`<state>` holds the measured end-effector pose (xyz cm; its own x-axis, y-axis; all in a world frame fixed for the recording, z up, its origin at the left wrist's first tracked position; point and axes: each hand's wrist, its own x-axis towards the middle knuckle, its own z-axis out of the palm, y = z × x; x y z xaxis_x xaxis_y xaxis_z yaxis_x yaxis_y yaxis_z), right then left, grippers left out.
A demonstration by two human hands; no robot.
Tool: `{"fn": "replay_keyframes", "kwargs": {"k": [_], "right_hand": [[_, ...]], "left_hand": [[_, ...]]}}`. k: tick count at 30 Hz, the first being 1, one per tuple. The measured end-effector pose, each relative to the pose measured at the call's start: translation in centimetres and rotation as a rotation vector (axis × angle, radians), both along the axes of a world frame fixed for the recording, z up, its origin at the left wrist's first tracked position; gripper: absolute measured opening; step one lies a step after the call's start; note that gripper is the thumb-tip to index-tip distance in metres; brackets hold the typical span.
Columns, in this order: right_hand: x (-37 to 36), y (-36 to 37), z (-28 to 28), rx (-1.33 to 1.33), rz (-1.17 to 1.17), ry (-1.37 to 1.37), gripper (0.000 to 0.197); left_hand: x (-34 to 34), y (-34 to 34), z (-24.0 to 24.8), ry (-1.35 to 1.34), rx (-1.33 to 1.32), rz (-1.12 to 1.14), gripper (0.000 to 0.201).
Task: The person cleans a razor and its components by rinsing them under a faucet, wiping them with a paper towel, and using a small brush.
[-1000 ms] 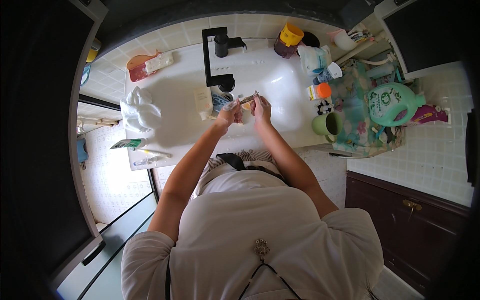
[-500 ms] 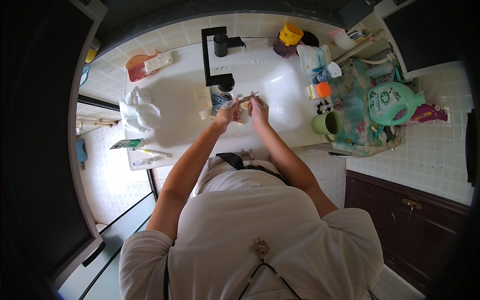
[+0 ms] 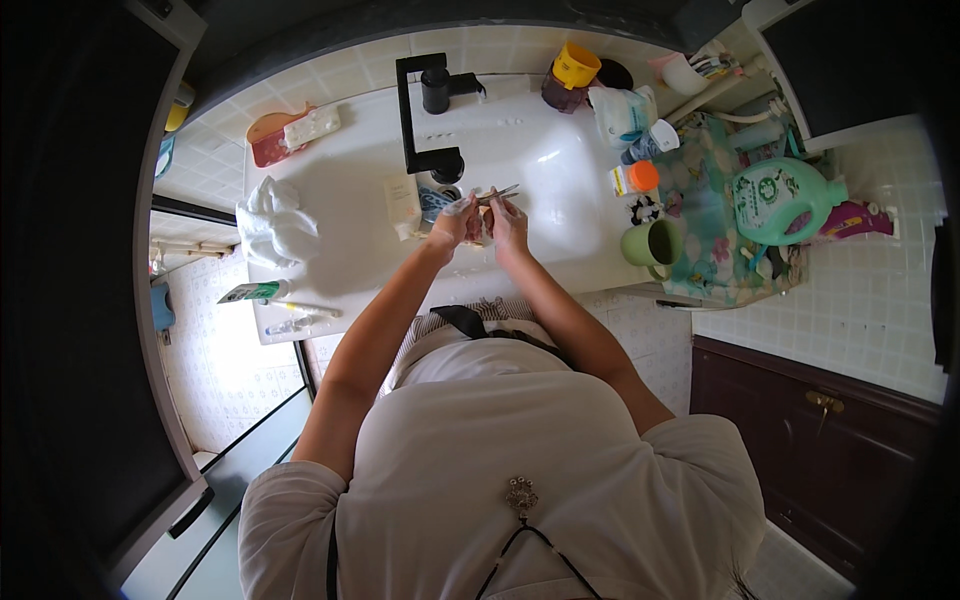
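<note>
Metal tool [image 3: 500, 194] over white sink [image 3: 570, 215];
right hand [image 3: 509, 222] pinches it; left hand [image 3: 456, 220] curls beside it, grip hard to tell; tool at left hand's two o'clock, black tap [image 3: 436, 162] at twelve.

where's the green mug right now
In the head view, the green mug sits by the right end of the white sink, just below a small black-and-white item and left of the big green jug.

White washbasin [image 3: 350, 200] with red dish [image 3: 268, 150] and, seemingly, cloth [image 3: 275, 225]
</note>
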<state>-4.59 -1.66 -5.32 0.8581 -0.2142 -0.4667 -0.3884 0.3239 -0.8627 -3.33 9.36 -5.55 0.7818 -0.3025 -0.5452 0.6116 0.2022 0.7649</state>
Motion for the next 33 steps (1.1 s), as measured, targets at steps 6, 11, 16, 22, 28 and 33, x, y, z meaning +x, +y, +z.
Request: {"fn": "replay_keyframes", "kwargs": {"k": [6,11,16,22,28,33], "right_hand": [[0.7,-0.8,1.1,0.022,-0.132,0.024,0.027],[0.1,-0.6,-0.4,-0.082,-0.049,-0.069,0.028],[0.0,0.1,0.1,0.053,-0.222,-0.030,0.019],[0.0,-0.4,2.9,0.117,-0.143,-0.172,0.026],[0.4,-0.6,1.6,0.255,-0.013,-0.070,0.024],[0.1,-0.2,1.9,0.090,0.116,-0.035,0.025]], "left_hand": [[0.1,0.7,0.0,0.001,-0.037,-0.026,0.036],[0.2,0.3,0.1,0.001,-0.006,-0.012,0.036],[0.0,0.3,-0.6,-0.030,0.021,-0.009,0.036],[0.1,0.2,-0.6,-0.019,0.050,0.111,0.036],[0.0,-0.4,-0.5,-0.181,0.126,0.135,0.038],[-0.2,-0.4,-0.1,-0.284,0.215,0.093,0.040]]}}
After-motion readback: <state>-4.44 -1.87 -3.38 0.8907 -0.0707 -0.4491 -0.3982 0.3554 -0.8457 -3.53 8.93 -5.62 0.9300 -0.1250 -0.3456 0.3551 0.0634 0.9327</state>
